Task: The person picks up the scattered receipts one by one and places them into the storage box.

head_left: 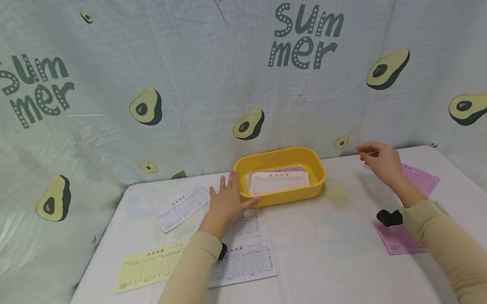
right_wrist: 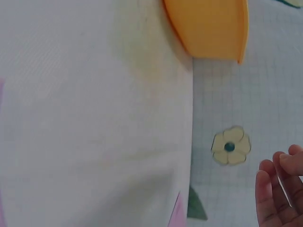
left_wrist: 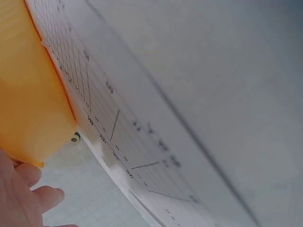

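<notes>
My left hand (head_left: 226,203) is at the left end of a yellow plastic tray (head_left: 284,197), fingers spread, with fingertips at its rim and the thumb along its front wall. Inside the tray lie a white slip with red print (head_left: 278,182) and a pink slip (head_left: 294,168) partly under it. Raised to the right of the tray, my right hand (head_left: 381,159) has its thumb and fingertips close together, with no slip visible between them. Behind that hand, a pink printed form (head_left: 420,178) lies on the table. Under the left hand and wrist are white printed forms (head_left: 245,263).
A white form (head_left: 183,208) lies slanted at the back left, and a yellow form (head_left: 150,268) is partly hidden by the left sleeve. Another pink form (head_left: 398,238) shows beneath the right wrist. A patterned curtain (head_left: 198,96) hangs behind the white table (head_left: 325,265).
</notes>
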`<state>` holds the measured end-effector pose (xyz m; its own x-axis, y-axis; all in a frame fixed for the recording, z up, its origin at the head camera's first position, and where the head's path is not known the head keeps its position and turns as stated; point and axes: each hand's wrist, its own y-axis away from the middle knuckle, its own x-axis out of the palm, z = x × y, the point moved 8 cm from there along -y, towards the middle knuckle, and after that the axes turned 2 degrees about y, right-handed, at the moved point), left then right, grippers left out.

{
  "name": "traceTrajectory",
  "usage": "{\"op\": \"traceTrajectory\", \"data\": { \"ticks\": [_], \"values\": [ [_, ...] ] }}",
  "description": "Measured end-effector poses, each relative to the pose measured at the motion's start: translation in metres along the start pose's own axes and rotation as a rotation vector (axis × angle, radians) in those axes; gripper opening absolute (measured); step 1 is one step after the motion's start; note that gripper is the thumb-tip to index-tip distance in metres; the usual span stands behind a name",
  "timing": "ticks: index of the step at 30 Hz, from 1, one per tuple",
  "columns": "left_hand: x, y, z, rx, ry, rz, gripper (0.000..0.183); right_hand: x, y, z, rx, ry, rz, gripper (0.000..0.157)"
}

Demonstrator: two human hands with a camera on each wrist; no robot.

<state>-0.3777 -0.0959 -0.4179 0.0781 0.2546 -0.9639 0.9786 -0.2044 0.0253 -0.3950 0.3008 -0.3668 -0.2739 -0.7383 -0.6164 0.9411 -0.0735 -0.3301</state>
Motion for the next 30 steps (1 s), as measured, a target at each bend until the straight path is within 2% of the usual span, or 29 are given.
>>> {"op": "traceTrajectory", "data": {
  "ticks": [5,12,19,23,30],
  "values": [
    [0.000,0.000,0.000,-0.003,0.000,0.003,0.115,-0.016,0.008,-0.018,0.053,0.037,-0.017,0.028],
    [0.001,-0.001,0.002,-0.016,0.005,0.001,0.116,-0.035,0.011,-0.040,0.073,0.091,-0.025,0.031],
    [0.004,-0.001,0.002,-0.012,0.010,0.015,0.116,-0.059,0.021,-0.069,0.219,0.131,-0.015,0.038],
    [0.002,-0.001,0.000,-0.007,-0.005,0.009,0.115,-0.073,0.025,-0.082,0.272,0.149,-0.030,0.039],
    [-0.003,-0.002,-0.002,-0.001,-0.031,-0.002,0.114,-0.087,0.030,-0.109,0.359,0.170,-0.007,0.039]
  ]
}}
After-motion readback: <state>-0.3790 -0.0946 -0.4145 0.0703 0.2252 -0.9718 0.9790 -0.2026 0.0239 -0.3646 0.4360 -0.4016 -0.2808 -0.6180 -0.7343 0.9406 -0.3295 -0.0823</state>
